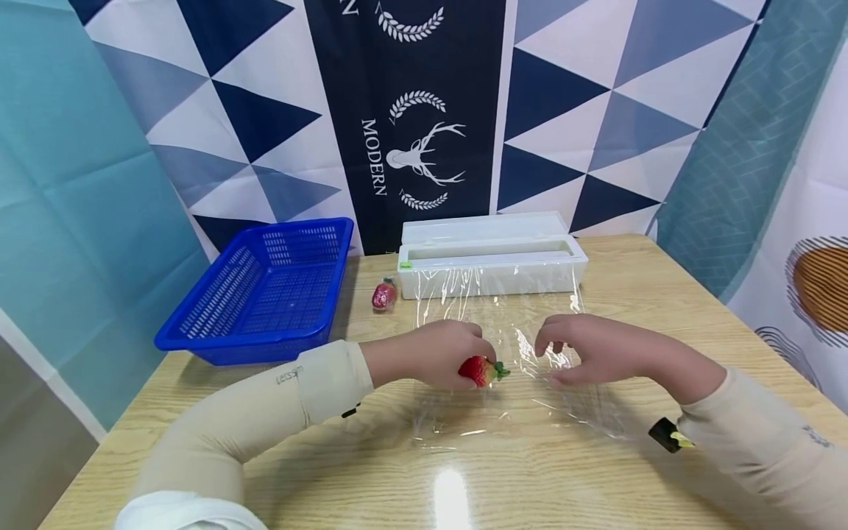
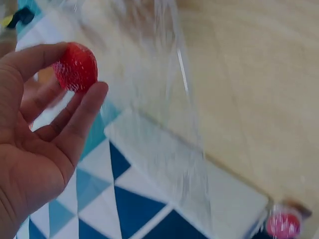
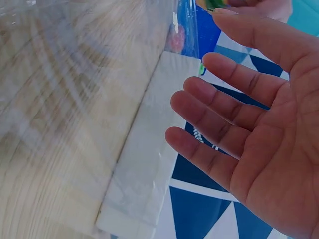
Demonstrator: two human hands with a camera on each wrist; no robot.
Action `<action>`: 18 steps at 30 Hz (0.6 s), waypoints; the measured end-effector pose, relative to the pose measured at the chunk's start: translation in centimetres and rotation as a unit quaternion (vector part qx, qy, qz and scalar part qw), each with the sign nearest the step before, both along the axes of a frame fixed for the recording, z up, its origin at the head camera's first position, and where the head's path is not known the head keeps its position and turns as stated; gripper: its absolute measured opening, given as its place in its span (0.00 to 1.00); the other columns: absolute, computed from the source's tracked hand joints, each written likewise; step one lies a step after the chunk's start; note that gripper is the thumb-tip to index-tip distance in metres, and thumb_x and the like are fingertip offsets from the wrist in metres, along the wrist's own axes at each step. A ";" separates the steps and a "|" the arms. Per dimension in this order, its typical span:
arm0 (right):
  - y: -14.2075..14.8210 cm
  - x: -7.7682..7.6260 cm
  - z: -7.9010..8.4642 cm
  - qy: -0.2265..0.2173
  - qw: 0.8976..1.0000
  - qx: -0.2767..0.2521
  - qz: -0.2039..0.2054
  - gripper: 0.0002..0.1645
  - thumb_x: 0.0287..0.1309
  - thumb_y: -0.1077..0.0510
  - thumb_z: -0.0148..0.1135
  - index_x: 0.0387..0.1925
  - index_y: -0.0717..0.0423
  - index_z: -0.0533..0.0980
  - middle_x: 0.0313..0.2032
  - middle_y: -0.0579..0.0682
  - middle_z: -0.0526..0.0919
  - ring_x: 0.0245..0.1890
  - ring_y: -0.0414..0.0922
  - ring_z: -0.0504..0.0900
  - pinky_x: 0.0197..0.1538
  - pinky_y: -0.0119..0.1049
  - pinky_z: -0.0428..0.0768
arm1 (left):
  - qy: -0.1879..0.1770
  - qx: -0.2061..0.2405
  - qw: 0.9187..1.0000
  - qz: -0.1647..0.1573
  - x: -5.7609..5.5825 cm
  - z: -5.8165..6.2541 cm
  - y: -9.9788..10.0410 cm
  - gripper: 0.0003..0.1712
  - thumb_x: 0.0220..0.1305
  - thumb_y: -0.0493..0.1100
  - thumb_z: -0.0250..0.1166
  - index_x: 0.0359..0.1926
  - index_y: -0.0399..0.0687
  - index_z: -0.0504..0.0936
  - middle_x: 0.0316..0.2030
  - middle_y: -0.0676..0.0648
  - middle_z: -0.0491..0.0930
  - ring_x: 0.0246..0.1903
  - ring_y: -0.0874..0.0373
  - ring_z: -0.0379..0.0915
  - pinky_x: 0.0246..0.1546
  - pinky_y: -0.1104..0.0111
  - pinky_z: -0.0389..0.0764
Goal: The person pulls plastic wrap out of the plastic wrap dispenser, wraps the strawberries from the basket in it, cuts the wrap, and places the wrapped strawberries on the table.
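My left hand (image 1: 445,355) pinches a red strawberry (image 1: 478,371) between thumb and fingers, its green leaves pointing right in the head view. In the left wrist view the strawberry (image 2: 77,68) sits at the fingertips. My right hand (image 1: 599,350) hovers to the right of it with fingers loosely bent and nothing held; the right wrist view shows that palm and the spread fingers of the hand (image 3: 239,119). Beneath both hands, clear plastic wrap (image 1: 457,423) stretches from the white dispenser box (image 1: 493,280) over the table.
At the back left stands a blue plastic basket (image 1: 265,340). A wrapped strawberry (image 1: 384,294) lies between the basket and the dispenser box. The wooden table (image 1: 344,471) meets a patterned cloth (image 1: 265,110) at the back.
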State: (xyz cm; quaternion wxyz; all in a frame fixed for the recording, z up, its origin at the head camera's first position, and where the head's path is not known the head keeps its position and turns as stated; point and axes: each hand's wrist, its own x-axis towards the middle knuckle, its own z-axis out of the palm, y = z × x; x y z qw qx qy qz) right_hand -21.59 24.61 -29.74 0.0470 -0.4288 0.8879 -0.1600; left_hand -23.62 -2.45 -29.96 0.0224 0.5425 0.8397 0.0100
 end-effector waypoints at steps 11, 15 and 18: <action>1.0 0.0 -0.8 0.002 1.000 -0.010 0.009 0.14 0.51 0.59 0.71 0.41 0.53 0.78 0.41 0.43 0.78 0.39 0.43 0.79 0.43 0.44 0.80 | 0.014 -0.022 1.000 0.006 0.5 -2.1 4.3 0.20 0.55 0.49 0.70 0.50 0.53 0.83 0.32 0.57 0.74 0.29 0.67 0.66 0.28 0.77 0.68; 1.1 -0.1 -1.1 0.007 1.000 -0.005 0.011 0.14 0.52 0.58 0.71 0.41 0.51 0.78 0.40 0.42 0.78 0.39 0.41 0.78 0.43 0.43 0.80 | 0.005 -0.025 1.000 -0.003 0.3 -2.5 5.0 0.20 0.56 0.49 0.70 0.50 0.53 0.83 0.31 0.57 0.74 0.30 0.67 0.65 0.31 0.78 0.68; 1.2 -0.1 -1.2 0.006 1.000 -0.002 0.009 0.14 0.52 0.58 0.71 0.40 0.51 0.78 0.39 0.42 0.78 0.38 0.42 0.78 0.42 0.41 0.79 | 0.002 -0.028 1.000 -0.004 0.1 -2.8 5.3 0.20 0.56 0.48 0.70 0.50 0.53 0.83 0.31 0.58 0.73 0.30 0.67 0.65 0.30 0.78 0.68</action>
